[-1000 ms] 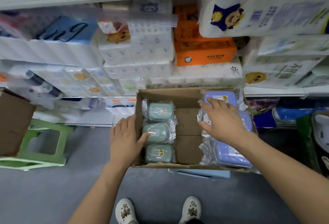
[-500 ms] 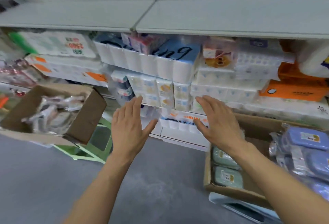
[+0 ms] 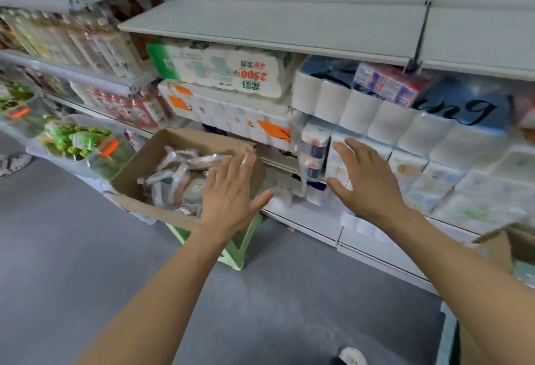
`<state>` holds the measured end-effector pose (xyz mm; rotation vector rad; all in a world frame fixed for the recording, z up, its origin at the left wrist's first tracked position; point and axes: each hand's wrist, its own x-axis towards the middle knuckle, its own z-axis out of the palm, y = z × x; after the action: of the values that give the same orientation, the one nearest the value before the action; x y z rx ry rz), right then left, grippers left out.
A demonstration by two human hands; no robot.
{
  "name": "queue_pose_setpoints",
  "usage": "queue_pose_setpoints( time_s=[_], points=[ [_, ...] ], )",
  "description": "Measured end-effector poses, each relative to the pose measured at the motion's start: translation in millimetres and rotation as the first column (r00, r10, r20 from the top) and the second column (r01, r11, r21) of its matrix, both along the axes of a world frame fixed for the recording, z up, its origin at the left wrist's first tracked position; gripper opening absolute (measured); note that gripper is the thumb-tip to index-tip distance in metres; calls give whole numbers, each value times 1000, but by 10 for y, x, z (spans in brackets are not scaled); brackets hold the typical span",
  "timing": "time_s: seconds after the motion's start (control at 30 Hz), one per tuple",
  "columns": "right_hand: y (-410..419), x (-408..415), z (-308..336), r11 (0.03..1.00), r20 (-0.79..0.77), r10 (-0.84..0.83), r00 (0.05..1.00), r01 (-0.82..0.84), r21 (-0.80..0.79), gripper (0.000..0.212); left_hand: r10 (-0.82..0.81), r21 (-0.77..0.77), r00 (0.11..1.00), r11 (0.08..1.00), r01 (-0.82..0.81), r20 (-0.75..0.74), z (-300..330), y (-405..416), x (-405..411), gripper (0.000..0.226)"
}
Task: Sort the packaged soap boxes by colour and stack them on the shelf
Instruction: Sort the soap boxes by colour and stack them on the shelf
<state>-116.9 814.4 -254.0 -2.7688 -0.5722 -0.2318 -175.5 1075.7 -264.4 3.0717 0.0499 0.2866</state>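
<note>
Your left hand (image 3: 231, 193) hovers over the cardboard box (image 3: 150, 159), fingers spread, grip apart; your right hand (image 3: 367, 182), beside the box, likewise apart, holds nothing.

Both arms reach forward, left hand (image 3: 231, 193) and right hand (image 3: 366, 182) empty with fingers spread. The left hovers over a cardboard box (image 3: 139, 167) of plastic-wrapped packages (image 3: 176, 179) on a green stool (image 3: 234, 251), before tissue-stocked shelves (image 3: 278, 28).
</note>
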Motion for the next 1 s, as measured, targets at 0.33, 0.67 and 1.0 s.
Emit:
queue_pose_setpoints(
  time_s=[0.33,0.67,1.0],
  points=[
    [1491,925,-478,992,-136,124,983,-125,-2,62,156,-114,973,978,-176,-167,-614,1537,359,84],
    [2929,1905,-1095,980,-291,177,940,-194,-33,63,213,-129,922,955,-266,-324,-1078,2882,1279,65],
    [3639,2165,-1979,995,-499,-60,865,10,-102,60,-60,-153,847,988,-25,-528,-1914,3360,2175,76]
  ],
)
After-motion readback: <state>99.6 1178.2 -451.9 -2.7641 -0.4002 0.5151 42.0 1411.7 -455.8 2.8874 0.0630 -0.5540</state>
